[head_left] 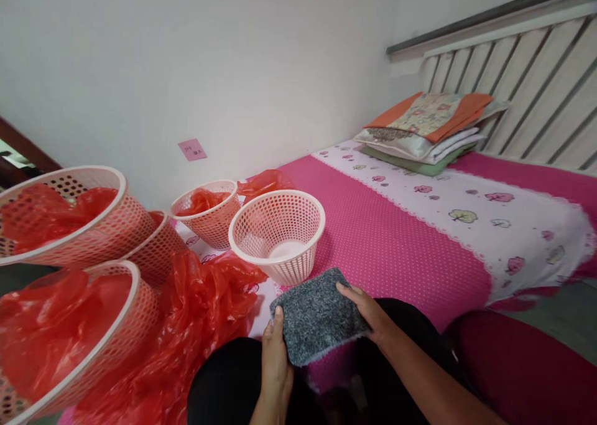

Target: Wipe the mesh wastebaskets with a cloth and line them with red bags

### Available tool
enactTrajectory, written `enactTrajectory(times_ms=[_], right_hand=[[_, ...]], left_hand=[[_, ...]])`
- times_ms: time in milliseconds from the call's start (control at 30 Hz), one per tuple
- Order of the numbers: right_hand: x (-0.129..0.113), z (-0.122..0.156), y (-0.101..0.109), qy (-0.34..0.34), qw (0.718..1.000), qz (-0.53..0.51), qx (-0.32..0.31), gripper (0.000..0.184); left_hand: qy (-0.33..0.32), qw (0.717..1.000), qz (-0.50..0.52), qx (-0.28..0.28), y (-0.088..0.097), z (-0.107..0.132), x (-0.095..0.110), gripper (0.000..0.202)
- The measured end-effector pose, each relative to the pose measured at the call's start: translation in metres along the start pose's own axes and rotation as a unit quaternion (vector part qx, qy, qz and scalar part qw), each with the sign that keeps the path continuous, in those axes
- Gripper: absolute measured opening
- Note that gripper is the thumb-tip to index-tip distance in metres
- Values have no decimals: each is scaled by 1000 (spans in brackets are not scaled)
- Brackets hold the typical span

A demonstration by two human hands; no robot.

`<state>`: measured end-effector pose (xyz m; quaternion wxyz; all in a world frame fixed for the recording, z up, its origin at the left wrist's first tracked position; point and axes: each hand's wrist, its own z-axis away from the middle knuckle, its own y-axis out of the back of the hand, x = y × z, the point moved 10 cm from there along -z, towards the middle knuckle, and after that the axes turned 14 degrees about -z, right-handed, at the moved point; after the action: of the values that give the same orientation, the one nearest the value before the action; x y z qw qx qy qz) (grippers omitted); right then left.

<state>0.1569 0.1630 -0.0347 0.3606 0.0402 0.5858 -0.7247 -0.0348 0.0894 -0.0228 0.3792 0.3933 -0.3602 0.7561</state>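
A grey, fuzzy rectangular piece of cloth or felt [319, 316] is held above my lap, between both hands. My left hand [276, 356] grips its left edge, thumb on top and the fingers underneath out of sight. At the right edge, my right hand [366, 313] pinches it the same way, thumb across the upper corner. Just beyond the grey piece stands a pale pink plastic basket [298, 263] with perforated sides, upright, with its bottom showing and nothing visible inside.
Several baskets with red plastic bags stand to the left, including a large basket [116, 226]. A crumpled red bag [196, 313] spreads beside my left leg. The bed has a pink dotted sheet [382, 244]. Folded bedding [429, 126] is stacked by the white slatted headboard [536, 83].
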Motion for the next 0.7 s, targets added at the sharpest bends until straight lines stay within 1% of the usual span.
enactTrajectory(times_ms=[100,133,167,233,267,300,333,367,400,433,467,500,533,567,600,633,700], right_hand=[[4,-1,1,-13,1000,2,4,39],[3,-1,2,-11,1000,4,8,38],[1,-2,3,-6,1000,6,12,37],[-6,-2,7,17,999,12,28,39],[-12,-1,9,39,998,18,38,41],[-20,0,11,69,996,29,50,44],[-29,3,13,108,991,49,66,48],[-39,7,14,155,981,81,84,51],[-48,12,12,207,965,126,100,51],[-54,18,7,255,944,183,104,49],[-56,23,-5,293,919,250,88,45],[-50,26,-20,315,892,321,52,41],[-36,27,-35,318,865,389,2,38],[-17,26,-49,303,838,449,-56,39],[6,25,-58,271,815,501,-107,44],[30,23,-61,231,793,544,-147,50],[67,19,-56,152,756,607,-194,55]], left_hand=[[24,997,-9,-66,-10,-1,-9,60],[24,996,-22,-79,-11,-3,-12,62],[16,996,-43,-70,-6,-7,-13,66],[-25,995,-95,2,14,-15,-9,75],[-51,991,-119,43,23,-17,-4,78],[-73,985,-138,71,29,-17,0,78],[-88,982,-151,77,30,-16,3,77],[-95,982,-153,59,25,-14,4,74],[-95,985,-144,23,16,-12,3,72],[-88,988,-127,-22,4,-8,1,70],[-77,989,-105,-68,-9,-4,-2,70],[-62,989,-84,-107,-20,-1,-6,69],[-49,987,-66,-135,-29,1,-11,67],[-37,987,-55,-144,-33,0,-16,64],[-29,989,-52,-132,-32,-4,-23,61],[-21,993,-54,-104,-26,-11,-30,57],[-6,997,-71,-12,-3,-27,-48,50]])
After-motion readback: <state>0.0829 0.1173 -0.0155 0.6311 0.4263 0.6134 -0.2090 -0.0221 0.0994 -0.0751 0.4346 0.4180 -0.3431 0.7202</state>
